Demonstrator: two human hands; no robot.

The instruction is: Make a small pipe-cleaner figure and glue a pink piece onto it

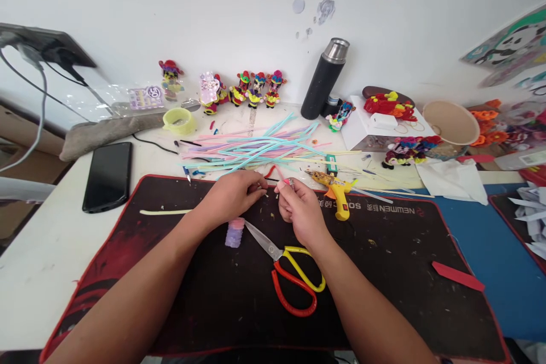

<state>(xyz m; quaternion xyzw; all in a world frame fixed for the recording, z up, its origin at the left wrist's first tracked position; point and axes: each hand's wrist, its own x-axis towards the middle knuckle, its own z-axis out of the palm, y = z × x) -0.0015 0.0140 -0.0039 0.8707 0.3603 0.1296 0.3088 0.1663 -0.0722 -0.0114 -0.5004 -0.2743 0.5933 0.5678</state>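
My right hand (301,207) pinches a small pink piece of pipe cleaner (286,182) between thumb and forefinger. My left hand (239,193) is just to its left, its fingers curled together; what they hold, if anything, is hidden. A thin dark stick shows in the gap between the hands. Under my left wrist lies a pale yellow pipe cleaner (164,212). Close below my hands are a coiled pink and purple piece (234,233) and scissors (294,278) with one red and one yellow handle, blades slightly toward the left.
Beyond my hands lies a heap of pastel pipe cleaners (264,148). A yellow glue gun (339,193) rests to the right. Small figures (258,91) and a black thermos (326,77) stand along the wall. A phone (107,176) lies left of the dark mat (384,296).
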